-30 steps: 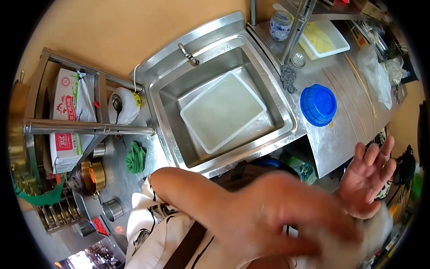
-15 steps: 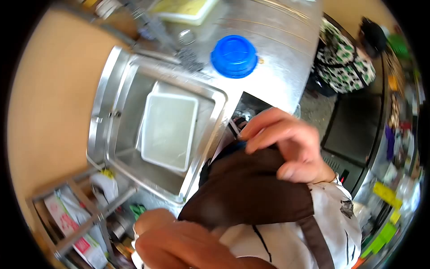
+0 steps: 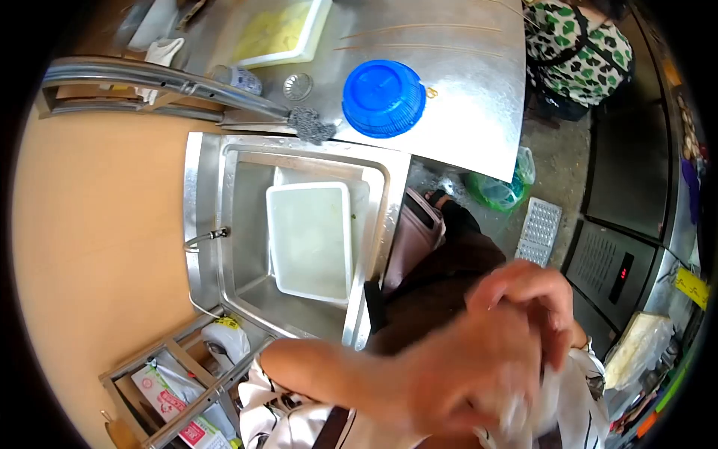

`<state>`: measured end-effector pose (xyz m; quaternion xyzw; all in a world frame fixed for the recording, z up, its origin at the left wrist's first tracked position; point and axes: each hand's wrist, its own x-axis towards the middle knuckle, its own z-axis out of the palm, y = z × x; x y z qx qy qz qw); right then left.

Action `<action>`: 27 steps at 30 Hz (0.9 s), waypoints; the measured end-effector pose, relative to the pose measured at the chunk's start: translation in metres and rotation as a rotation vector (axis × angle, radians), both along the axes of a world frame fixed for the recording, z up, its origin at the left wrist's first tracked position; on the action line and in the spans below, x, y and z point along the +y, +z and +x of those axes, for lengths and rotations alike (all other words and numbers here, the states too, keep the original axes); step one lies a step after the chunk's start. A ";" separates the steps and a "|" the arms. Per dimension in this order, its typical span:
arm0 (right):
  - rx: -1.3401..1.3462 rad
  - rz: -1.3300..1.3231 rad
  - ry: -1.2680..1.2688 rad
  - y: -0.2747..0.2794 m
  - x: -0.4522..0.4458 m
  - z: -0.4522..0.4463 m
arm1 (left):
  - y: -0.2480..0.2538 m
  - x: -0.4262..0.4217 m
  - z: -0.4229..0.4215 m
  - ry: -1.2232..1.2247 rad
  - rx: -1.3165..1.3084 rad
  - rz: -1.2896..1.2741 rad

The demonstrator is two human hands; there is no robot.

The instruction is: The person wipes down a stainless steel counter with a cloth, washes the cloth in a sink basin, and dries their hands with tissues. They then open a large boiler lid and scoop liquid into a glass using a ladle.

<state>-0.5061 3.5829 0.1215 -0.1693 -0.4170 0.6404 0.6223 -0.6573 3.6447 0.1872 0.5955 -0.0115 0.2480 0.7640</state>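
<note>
My left hand (image 3: 471, 374) is smeared by motion in front of my body, at my right wrist. Its fingers are too blurred to read, and a whitish blur beside them cannot be made out. Partly behind it, my right hand (image 3: 531, 295) has loosely curved fingers, with nothing visible in them. In the steel sink (image 3: 393, 187) to the left lies a white rectangular tray (image 3: 310, 239) of cloudy liquid. A blue plastic basket (image 3: 383, 97) sits on the steel worktop (image 3: 467, 105).
A faucet (image 3: 217, 233) is on the sink's left side. Steel wool (image 3: 310, 126), a strainer (image 3: 298, 86) and a tray with yellow contents (image 3: 277, 34) are at the upper left. Another person (image 3: 580, 52) is at the upper right. A grater-like board (image 3: 538, 230) lies on the floor.
The view has turned and shifted. My hands were apart half a second ago; now my left hand has moved right and overlaps my right hand and wrist. The tray remains in the sink.
</note>
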 end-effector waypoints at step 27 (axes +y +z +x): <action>-0.586 -0.982 -1.016 -0.324 0.035 0.207 | -0.167 -0.024 -0.124 0.241 1.097 -0.062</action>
